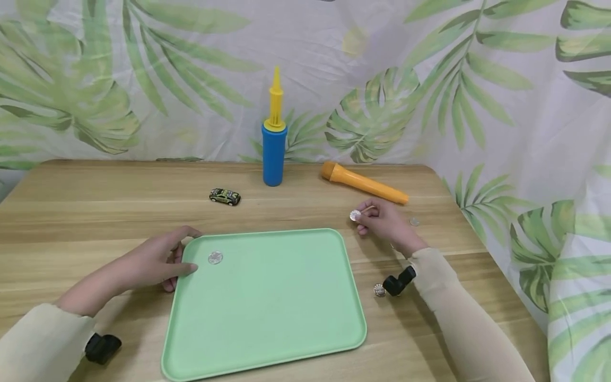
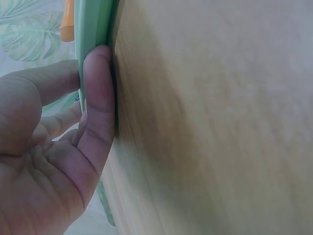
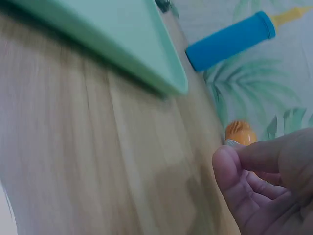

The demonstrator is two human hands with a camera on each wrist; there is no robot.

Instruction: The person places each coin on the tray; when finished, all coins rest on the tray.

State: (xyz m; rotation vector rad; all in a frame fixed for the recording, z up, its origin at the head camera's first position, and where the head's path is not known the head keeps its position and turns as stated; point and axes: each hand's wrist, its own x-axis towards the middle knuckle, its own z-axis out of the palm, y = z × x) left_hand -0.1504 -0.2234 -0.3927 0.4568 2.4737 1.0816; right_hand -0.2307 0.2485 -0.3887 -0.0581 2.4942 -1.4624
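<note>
At the far left corner of a light green tray (image 1: 267, 297), my left hand (image 1: 155, 261) grips the rim, thumb over the top. The left wrist view shows the fingers (image 2: 98, 78) pinching the tray's edge. One silver coin (image 1: 215, 258) lies flat in the tray near that hand. Past the tray's right side, my right hand (image 1: 385, 222) pinches another silver coin (image 1: 355, 215) between thumb and fingers, above the table. In the right wrist view only a sliver of this coin (image 3: 234, 143) shows past the fingertips.
More coins lie on the table at the right: one (image 1: 379, 290) beside the wrist camera, one (image 1: 414, 222) beyond the hand. Behind the tray are a toy car (image 1: 225, 197), a blue and yellow hand pump (image 1: 274, 154) standing upright and an orange toy microphone (image 1: 365, 183).
</note>
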